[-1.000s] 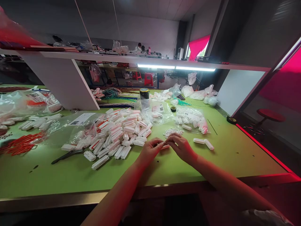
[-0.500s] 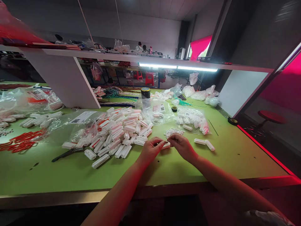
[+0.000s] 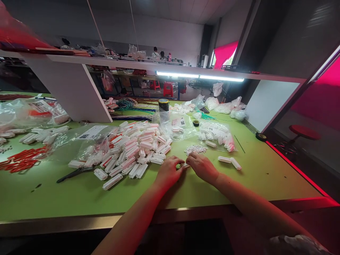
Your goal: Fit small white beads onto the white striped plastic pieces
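Between my hands, low over the green table (image 3: 212, 191), is a white plastic connector housing (image 3: 185, 165), partly covered by fingers. My left hand (image 3: 169, 171) is closed on its left end with thumb and fingers. My right hand (image 3: 201, 166) bends over the other end, fingertips pressed together at the housing; whether they pinch a small part is hidden. Just beyond the fingers lies a heap of tiny white pieces (image 3: 196, 149). Two more white housings (image 3: 224, 159) rest to the right of my right hand. A large pile of white housings (image 3: 135, 148) spreads to the left.
Black-handled scissors (image 3: 73, 173) and orange plastic strips (image 3: 22, 159) lie on the left. A clear bag of white parts (image 3: 216, 132), tape rolls (image 3: 261, 137) and a dark can (image 3: 163, 105) stand farther back. A shelf with a lit tube (image 3: 177, 74) spans above the table.
My right hand has moved slightly left and turned down onto the housing. My left hand stays by the housing, its fingers a little shifted. The whole view has shifted slightly.
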Demonstrator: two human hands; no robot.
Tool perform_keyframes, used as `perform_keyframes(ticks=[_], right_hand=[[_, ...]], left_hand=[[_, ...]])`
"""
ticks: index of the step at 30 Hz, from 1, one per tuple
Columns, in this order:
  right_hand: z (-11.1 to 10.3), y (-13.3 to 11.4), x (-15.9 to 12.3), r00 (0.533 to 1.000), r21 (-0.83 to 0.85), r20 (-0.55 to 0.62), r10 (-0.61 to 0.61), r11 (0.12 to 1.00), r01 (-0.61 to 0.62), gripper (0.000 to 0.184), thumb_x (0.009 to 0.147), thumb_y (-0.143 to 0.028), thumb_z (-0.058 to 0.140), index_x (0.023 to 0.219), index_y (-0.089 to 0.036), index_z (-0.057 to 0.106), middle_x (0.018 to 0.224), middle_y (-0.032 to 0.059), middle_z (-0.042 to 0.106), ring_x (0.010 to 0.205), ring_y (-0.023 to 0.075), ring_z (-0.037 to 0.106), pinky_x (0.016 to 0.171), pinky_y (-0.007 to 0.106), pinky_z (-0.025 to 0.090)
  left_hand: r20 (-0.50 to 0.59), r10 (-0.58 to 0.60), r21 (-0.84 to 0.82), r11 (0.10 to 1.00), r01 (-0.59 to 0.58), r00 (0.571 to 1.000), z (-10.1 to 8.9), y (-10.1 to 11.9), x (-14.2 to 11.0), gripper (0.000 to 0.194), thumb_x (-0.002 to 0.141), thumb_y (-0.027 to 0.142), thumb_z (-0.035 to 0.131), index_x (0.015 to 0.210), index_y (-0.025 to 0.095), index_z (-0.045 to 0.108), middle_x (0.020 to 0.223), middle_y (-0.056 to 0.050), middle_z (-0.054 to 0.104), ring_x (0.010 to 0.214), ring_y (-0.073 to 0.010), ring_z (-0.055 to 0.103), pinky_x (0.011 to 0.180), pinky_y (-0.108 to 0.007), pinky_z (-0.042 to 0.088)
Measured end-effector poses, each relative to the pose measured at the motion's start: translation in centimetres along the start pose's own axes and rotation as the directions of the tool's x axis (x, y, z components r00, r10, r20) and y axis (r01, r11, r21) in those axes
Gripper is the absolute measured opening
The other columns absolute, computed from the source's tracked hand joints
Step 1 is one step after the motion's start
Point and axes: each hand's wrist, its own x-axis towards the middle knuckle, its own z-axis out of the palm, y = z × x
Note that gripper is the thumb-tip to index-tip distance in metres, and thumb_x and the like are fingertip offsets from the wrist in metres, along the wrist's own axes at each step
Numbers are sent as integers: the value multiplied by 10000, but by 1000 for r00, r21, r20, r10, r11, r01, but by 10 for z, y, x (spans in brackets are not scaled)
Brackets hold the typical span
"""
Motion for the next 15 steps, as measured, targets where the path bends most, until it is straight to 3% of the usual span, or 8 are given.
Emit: perform_keyframes(ticks=[6, 9, 12, 15], right_hand=[[1, 0, 1, 1000, 41, 24, 11, 999, -12, 113, 989, -129, 587, 929, -169, 674, 930, 51, 638, 787, 164, 581, 699, 274, 382], [4, 1, 0, 997, 222, -30, 77, 973, -68, 121, 987, -132, 581, 928, -178, 677, 937, 46, 634, 813, 161, 594, 723, 265, 412], [4, 8, 0, 973, 452, -124, 196, 884, -121, 56, 954, -151, 631, 950, -186, 675, 935, 32, 640, 817, 154, 601, 749, 259, 445], [2, 21, -1, 941, 529, -192, 277, 837, -139, 52, 952, -189, 628, 932, -189, 676, 884, 23, 642, 787, 158, 589, 754, 273, 457]], left_hand=[[3, 11, 2, 1000, -11, 1000, 0, -1, 0, 217, 904, 382, 675, 985, 201, 765, 961, -70, 710, 963, -238, 639, 877, -359, 489], [1, 16, 3, 1000, -16, 1000, 0, 0, 0, 226, 912, 387, 660, 981, 199, 765, 961, -71, 713, 964, -240, 641, 881, -364, 490], [-3, 19, 15, 1000, -19, 1000, 0, 0, -1, 216, 914, 363, 653, 1001, 203, 769, 964, -68, 717, 970, -243, 643, 879, -361, 491], [-8, 48, 74, 996, -47, 999, -1, 0, -2, 239, 920, 310, 642, 1105, 220, 764, 989, -68, 719, 975, -242, 639, 888, -357, 490]])
